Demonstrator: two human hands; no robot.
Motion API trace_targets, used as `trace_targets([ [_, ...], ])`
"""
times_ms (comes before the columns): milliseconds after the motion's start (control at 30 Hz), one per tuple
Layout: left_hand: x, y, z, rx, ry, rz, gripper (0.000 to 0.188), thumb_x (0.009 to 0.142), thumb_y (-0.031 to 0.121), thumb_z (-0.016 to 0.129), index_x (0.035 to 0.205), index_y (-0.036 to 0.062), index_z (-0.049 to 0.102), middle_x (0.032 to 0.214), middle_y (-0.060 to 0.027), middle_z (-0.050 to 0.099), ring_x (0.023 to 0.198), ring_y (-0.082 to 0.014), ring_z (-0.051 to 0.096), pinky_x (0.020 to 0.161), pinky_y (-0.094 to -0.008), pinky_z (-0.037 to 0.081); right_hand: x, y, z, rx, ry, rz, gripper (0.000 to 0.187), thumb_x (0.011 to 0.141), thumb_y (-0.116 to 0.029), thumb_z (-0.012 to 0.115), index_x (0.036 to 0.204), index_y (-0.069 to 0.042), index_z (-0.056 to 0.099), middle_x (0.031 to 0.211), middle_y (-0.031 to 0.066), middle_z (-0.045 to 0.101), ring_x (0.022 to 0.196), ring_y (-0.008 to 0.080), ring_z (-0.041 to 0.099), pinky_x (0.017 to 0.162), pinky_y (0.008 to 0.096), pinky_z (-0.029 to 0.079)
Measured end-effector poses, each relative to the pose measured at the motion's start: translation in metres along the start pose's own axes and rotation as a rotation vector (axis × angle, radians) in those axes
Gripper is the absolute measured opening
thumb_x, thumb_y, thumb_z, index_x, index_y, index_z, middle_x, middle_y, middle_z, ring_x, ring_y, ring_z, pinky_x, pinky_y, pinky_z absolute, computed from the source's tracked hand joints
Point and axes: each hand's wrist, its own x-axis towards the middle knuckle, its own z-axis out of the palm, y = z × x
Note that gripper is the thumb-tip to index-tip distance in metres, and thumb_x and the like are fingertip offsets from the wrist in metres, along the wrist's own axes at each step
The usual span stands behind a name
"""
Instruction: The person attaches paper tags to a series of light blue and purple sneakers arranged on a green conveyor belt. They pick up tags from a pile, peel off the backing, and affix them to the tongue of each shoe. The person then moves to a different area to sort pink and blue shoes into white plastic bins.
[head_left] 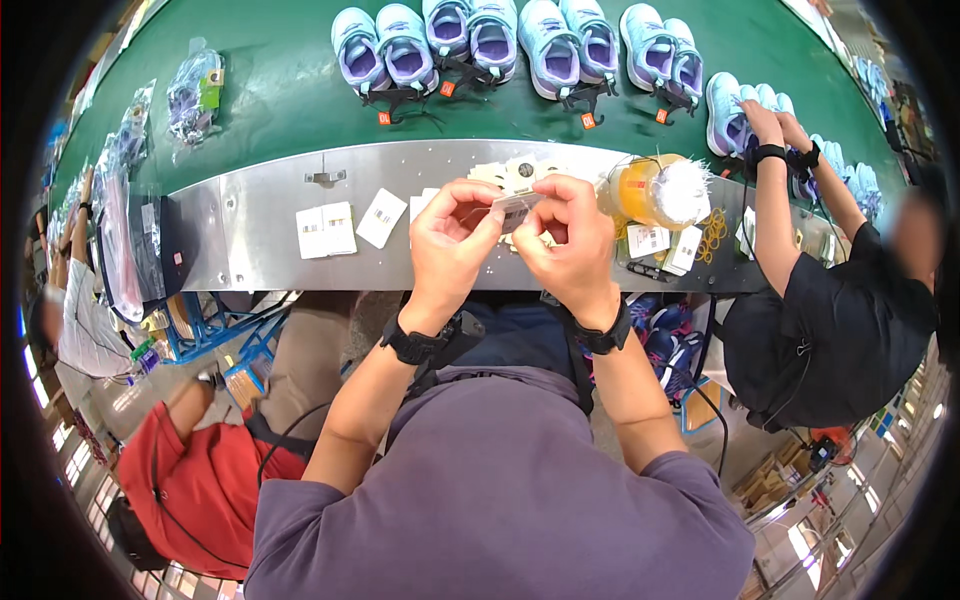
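My left hand and my right hand are raised over the metal ledge, close together. Between their fingertips they pinch a small printed tag, one hand at each side. Behind the tag lies a loose pile of pale tags, partly covered by my fingers. To the left are white barcode cards and a single tilted card. An orange-yellow jar stands right of my right hand, with a bundle of thin white plastic strands at its side.
Pairs of light-blue shoes with black hangers and orange tags line the green belt. Yellow rubber bands and more cards lie by the jar. A bagged item sits far left. A co-worker's hands touch shoes at right.
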Motion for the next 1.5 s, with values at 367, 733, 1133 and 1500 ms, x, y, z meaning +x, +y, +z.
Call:
trace_targets([
  [367, 0.038, 0.031, -0.022, 0.946, -0.22, 0.874, 0.021, 0.063, -0.005, 0.065, 0.083, 0.0035, 0.064, 0.089, -0.0073, 0.06, 0.084, -0.0242, 0.061, 0.07, -0.0338, 0.051, 0.025, -0.008, 0.001, 0.374, -0.238, 0.391, 0.018, 0.089, -0.005, 0.056, 0.106, -0.001, 0.061, 0.08, 0.0037, 0.065, 0.063, 0.0064, 0.056, 0.056, 0.0217, 0.043],
  [733, 0.146, 0.051, -0.092, 1.266, -0.328, 1.09, 0.015, 0.065, 0.007, 0.063, 0.079, 0.002, 0.06, 0.084, -0.005, 0.055, 0.081, -0.0211, 0.058, 0.073, -0.0332, 0.051, 0.139, 0.03, 0.074, 0.093, -0.355, 0.35, 0.017, 0.083, -0.01, 0.065, 0.097, -0.001, 0.065, 0.077, -0.0038, 0.063, 0.054, 0.0007, 0.036, 0.047, 0.0191, 0.03],
  [1133, 0.216, 0.034, -0.144, 1.211, -0.239, 1.143, 0.025, 0.057, 0.007, 0.066, 0.082, 0.0016, 0.065, 0.087, -0.006, 0.058, 0.086, -0.0241, 0.06, 0.069, -0.0345, 0.052, 0.2, 0.072, 0.138, 0.33, -0.404, 0.431, 0.02, 0.083, -0.007, 0.066, 0.102, -0.001, 0.064, 0.08, 0.0016, 0.064, 0.054, 0.0024, 0.043, 0.049, 0.0186, 0.034],
  [1500, 0.284, 0.029, -0.159, 1.041, -0.006, 0.495, 0.011, 0.078, 0.004, 0.062, 0.087, -0.0017, 0.06, 0.082, -0.0136, 0.058, 0.075, -0.0289, 0.059, 0.069, -0.0355, 0.048, 0.331, 0.103, 0.152, 0.033, -0.287, -0.03, 0.007, 0.084, -0.01, 0.059, 0.09, -0.007, 0.063, 0.087, 0.0073, 0.067, 0.068, 0.0179, 0.063, 0.059, 0.0286, 0.048],
])
